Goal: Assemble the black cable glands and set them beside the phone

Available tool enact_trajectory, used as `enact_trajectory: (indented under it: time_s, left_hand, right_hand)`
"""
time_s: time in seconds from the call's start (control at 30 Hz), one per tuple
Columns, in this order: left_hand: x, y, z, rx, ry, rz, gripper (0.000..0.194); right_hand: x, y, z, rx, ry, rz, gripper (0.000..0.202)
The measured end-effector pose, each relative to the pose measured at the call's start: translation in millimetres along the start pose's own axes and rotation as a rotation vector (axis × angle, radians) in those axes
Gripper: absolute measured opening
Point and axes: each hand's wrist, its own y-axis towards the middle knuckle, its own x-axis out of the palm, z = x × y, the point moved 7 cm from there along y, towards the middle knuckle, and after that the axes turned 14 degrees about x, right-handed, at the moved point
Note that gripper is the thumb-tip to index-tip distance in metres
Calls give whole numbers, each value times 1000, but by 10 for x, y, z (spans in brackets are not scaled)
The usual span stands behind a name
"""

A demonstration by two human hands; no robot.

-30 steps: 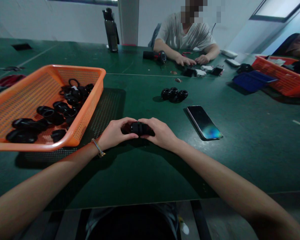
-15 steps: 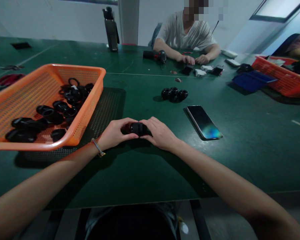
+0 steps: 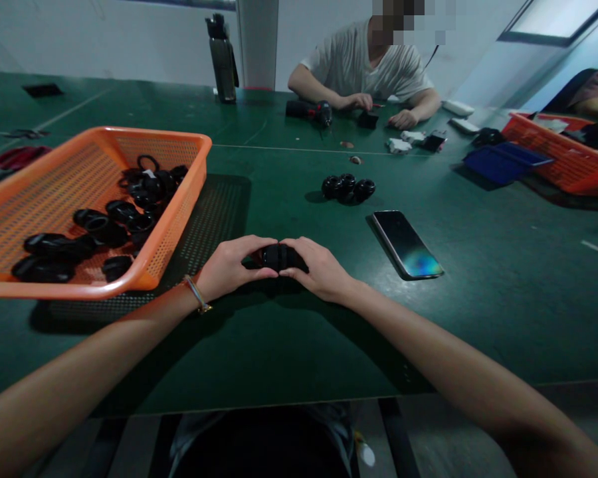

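Close to the table's near side, both my hands hold one black plastic fitting (image 3: 282, 257), short and round, lying crosswise between them. My left hand (image 3: 236, 262) pinches its left end between thumb and fingers. On its right end, the thumb and fingers of my right hand (image 3: 319, 265) are closed, covering part of it. The fingertips of both hands nearly meet at the fitting's middle. Beyond my hands, a small cluster of similar black fittings (image 3: 347, 188) sits on the green table (image 3: 279, 338).
Left of my hands stands an orange basket (image 3: 179, 219) with several black fittings. A phone (image 3: 407, 244) lies to the right. Across the table are a power drill (image 3: 311, 113), a bottle (image 3: 222, 63), a blue tray (image 3: 501, 161), another orange basket (image 3: 568, 159) and a seated person (image 3: 369, 73).
My hands stay around the fitting, the right hand shifted slightly, showing more of its right end. Across the table, the person's one hand has moved left with a small black block.
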Motion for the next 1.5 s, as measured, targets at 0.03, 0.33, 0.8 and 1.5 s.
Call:
enact_trajectory:
  time_s: [0.03, 0.33, 0.8, 1.5]
  left_hand:
    - [-2, -1, 6, 15, 18, -2, 47]
    - [-10, -17, 58, 109, 123, -4, 51]
    - [21, -16, 88, 153, 199, -64, 44]
    - [162, -31, -226, -356, -285, -121, 44]
  right_hand:
    - [0, 3, 10, 16, 12, -3, 31]
    - [-5, 12, 44, 143, 90, -32, 34]
    - [5, 34, 38, 267, 257, -134, 20]
    - [-67, -4, -90, -82, -115, 61, 28]
